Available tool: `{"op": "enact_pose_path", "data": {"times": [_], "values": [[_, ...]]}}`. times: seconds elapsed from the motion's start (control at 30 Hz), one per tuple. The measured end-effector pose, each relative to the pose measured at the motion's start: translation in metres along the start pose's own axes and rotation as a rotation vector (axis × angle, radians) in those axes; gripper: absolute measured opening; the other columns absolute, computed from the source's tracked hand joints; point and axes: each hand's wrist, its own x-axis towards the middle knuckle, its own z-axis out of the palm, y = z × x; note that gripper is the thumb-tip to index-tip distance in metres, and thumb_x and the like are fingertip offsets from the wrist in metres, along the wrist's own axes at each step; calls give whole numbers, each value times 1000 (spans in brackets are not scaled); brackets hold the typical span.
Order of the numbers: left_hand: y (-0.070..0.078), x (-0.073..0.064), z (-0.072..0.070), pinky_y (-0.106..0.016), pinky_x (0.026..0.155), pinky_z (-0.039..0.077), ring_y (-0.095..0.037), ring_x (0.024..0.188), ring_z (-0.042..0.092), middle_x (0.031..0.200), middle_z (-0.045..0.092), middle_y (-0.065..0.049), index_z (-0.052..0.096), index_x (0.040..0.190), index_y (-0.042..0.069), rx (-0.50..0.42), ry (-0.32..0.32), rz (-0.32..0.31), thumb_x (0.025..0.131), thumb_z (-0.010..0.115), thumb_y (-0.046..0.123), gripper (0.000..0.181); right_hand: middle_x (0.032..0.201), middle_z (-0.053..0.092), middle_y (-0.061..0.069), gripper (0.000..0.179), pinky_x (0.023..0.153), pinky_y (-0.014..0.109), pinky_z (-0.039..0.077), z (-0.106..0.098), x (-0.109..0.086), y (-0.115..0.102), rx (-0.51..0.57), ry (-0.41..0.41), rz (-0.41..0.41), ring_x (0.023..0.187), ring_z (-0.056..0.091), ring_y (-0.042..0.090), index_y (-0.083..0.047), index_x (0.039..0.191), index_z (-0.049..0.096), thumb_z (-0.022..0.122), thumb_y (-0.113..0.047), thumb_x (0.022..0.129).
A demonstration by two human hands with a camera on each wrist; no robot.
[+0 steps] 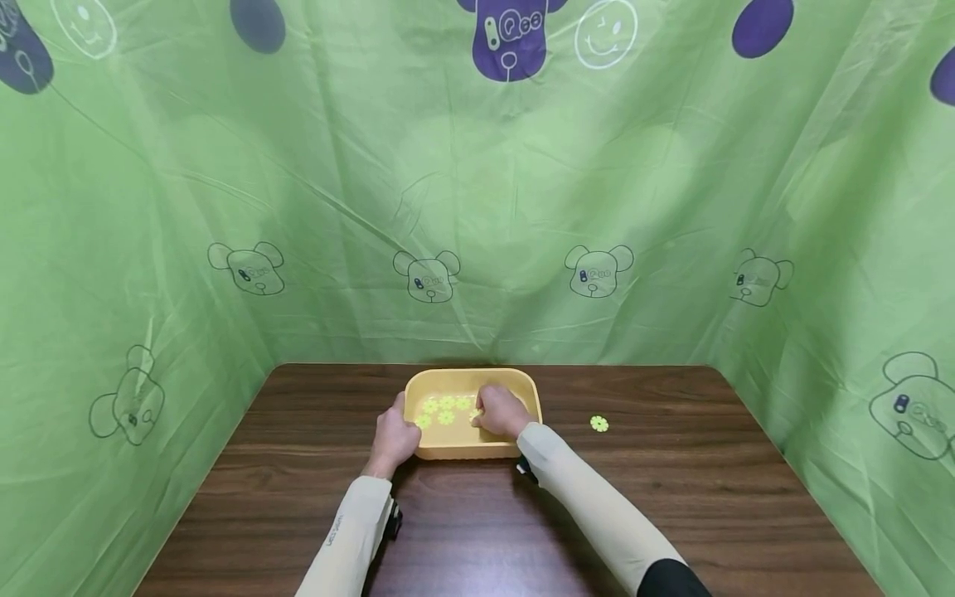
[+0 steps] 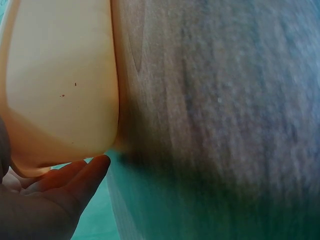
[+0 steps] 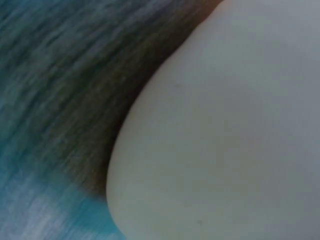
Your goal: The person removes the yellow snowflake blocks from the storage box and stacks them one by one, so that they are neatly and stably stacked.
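While the right hand (image 1: 503,410) reaches into the tray (image 1: 466,451), its fingers are bent downward, and I cannot tell whether they pinch one of the yellow flowers (image 1: 445,417) beside them. Those lie on the tray's floor, toward its left and middle. The left hand (image 1: 395,437) grips the tray's left end, its fingertips against the outer wall. To do this well, I would handle each thin flower by its edge, one at a time, with the left hand bracing the tray. Counted: two hands, one tray, one loose flower (image 1: 599,424) to its right on the table (image 1: 671,497), and at least five flowers inside, too crowded to number exactly.
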Motion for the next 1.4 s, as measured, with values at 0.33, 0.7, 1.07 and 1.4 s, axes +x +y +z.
{"op": "enact_pose_path", "data": {"times": [0.33,0.7,1.07,1.4], "values": [[-2,-1,-1,-51,91,53,-40,115,62,134,59,-34,39,152,-3,1,-3,15,79,49,-4,73,89,67,5,31,69,37,49,1,-5,2,27,26,-20,76,57,19,-7,99,65,85,-21,81],[-4,0,2,-52,93,52,-41,116,62,132,60,-34,41,150,-3,-4,13,16,78,50,-5,72,72,62,-1,21,65,31,46,-2,-12,1,103,40,-59,67,54,13,-7,90,67,84,-12,79],[-3,-1,2,-52,92,52,-41,114,63,130,62,-33,43,149,-2,-3,15,19,78,49,-4,71,83,71,3,12,72,30,53,-14,-20,12,223,204,-96,77,66,14,-5,90,65,76,-6,85],[-4,1,2,-52,92,53,-39,114,63,130,62,-32,43,149,-1,6,20,16,79,49,-4,70,87,70,5,11,75,34,53,-54,-33,63,324,432,33,80,63,18,-7,94,71,78,-11,86]]}}
